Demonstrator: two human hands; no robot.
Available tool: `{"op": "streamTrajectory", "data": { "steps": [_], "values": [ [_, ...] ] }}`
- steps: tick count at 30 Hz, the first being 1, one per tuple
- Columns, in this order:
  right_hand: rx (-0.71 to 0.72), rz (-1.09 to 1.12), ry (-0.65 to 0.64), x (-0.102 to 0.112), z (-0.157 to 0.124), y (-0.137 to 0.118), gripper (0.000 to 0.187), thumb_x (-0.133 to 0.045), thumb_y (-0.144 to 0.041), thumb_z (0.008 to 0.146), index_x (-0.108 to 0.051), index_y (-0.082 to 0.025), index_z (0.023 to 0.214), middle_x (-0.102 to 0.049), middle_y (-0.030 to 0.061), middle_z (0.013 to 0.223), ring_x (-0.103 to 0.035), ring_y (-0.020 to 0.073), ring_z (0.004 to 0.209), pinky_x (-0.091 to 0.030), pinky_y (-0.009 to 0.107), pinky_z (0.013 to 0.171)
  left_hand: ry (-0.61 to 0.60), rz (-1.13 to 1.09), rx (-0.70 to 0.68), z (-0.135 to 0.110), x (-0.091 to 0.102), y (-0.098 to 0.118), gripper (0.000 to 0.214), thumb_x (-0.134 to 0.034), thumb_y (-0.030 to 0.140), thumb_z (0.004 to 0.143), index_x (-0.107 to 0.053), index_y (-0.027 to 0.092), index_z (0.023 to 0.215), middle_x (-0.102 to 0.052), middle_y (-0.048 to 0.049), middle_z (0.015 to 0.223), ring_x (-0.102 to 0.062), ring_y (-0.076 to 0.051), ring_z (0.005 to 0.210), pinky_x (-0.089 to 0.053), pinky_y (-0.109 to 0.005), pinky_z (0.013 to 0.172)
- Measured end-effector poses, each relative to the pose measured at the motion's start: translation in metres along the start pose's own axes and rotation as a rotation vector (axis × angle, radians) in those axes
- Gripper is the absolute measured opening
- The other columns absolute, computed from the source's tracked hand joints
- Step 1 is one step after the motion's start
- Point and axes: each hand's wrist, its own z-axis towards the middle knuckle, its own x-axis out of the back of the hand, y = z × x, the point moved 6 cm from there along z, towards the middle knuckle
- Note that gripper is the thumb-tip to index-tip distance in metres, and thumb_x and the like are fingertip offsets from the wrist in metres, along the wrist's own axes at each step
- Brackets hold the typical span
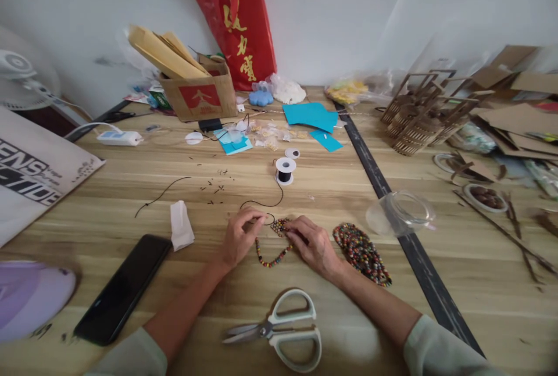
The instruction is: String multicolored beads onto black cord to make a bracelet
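Above the wooden tabletop my left hand [241, 235] is closed, its thumb and forefinger pinched on a thin black cord [260, 204]. The cord runs back to a white spool [286, 170] wound with black. My right hand [314, 244] is closed too, with its fingertips at a small woven-looking cluster of beads [279, 226]. A strand of colourful beads [271, 263] hangs in a curve between the two hands. Fingers partly hide where cord and beads meet. Beside my right wrist lies a coiled heap of bead strands [361, 253].
White-handled scissors [296, 329] lie near the front, blades leftward. A black phone [124, 289] and folded white paper [181, 225] are at left. To the right stand a clear plastic jar [400, 213] and small woven baskets [412, 123]. Blue cards [310, 117] lie behind.
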Motion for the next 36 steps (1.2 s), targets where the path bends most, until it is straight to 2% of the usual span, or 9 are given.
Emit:
{"op": "streamTrajectory", "data": {
  "steps": [3,5,9,18,20,28,36],
  "values": [
    [0.004,0.007,0.005,0.001,0.000,0.000,0.015,-0.048,-0.019,0.093,-0.061,-0.020,0.102,-0.063,0.0075,0.089,-0.063,0.0179,0.081,-0.052,0.028,0.073,0.035,-0.071,0.170,0.001,0.007,-0.013,0.019,-0.055,0.027,0.085,-0.068,0.015,0.079,-0.069,-0.0038,0.076,-0.063,-0.016,0.073,-0.050,-0.026,0.071],
    [0.004,0.003,0.007,0.001,0.001,0.000,0.015,-0.048,-0.019,0.093,-0.061,-0.019,0.100,-0.063,0.0074,0.088,-0.062,0.0177,0.079,-0.051,0.028,0.071,0.047,-0.094,0.209,0.001,0.009,-0.016,0.019,-0.055,0.028,0.085,-0.068,0.015,0.079,-0.068,-0.0030,0.073,-0.063,-0.016,0.072,-0.050,-0.025,0.071],
    [0.001,-0.021,0.004,0.001,0.002,0.000,0.015,-0.046,-0.018,0.094,-0.061,-0.019,0.091,-0.060,0.0057,0.083,-0.060,0.0163,0.074,-0.049,0.026,0.067,0.052,-0.087,0.194,0.000,0.009,-0.015,0.019,-0.056,0.028,0.084,-0.068,0.015,0.080,-0.066,-0.0020,0.070,-0.062,-0.015,0.070,-0.049,-0.025,0.071],
    [-0.006,0.003,-0.001,0.001,0.003,-0.001,0.014,-0.044,-0.019,0.095,-0.055,-0.019,0.086,-0.057,0.0050,0.081,-0.056,0.0163,0.073,-0.046,0.026,0.066,0.067,-0.014,0.163,0.001,0.010,-0.016,0.018,-0.054,0.027,0.086,-0.066,0.015,0.080,-0.065,-0.0016,0.070,-0.062,-0.016,0.072,-0.048,-0.026,0.073],
    [-0.010,0.000,0.001,0.001,0.004,-0.001,0.014,-0.044,-0.019,0.095,-0.054,-0.018,0.085,-0.057,0.0051,0.080,-0.056,0.0162,0.072,-0.046,0.026,0.065,0.067,0.017,0.120,0.003,0.010,-0.014,0.017,-0.054,0.026,0.085,-0.065,0.015,0.078,-0.066,-0.0025,0.072,-0.062,-0.016,0.073,-0.048,-0.027,0.073],
    [-0.019,0.004,0.014,0.000,0.005,0.001,0.013,-0.044,-0.018,0.093,-0.053,-0.019,0.083,-0.055,0.0034,0.076,-0.053,0.0148,0.066,-0.042,0.025,0.059,-0.015,0.139,-0.222,0.005,-0.005,0.005,0.010,-0.059,0.019,0.084,-0.069,0.017,0.081,-0.067,-0.0063,0.075,-0.058,-0.019,0.079,-0.048,-0.033,0.074],
    [-0.042,0.007,0.004,-0.002,0.003,0.006,0.011,-0.046,-0.016,0.091,-0.054,-0.019,0.083,-0.055,0.0025,0.076,-0.053,0.0145,0.066,-0.041,0.024,0.060,-0.149,0.324,-0.269,0.000,-0.019,0.002,0.011,-0.059,0.016,0.085,-0.070,0.019,0.085,-0.061,-0.0059,0.079,-0.051,-0.021,0.091,-0.048,-0.037,0.081]
  ]
}}
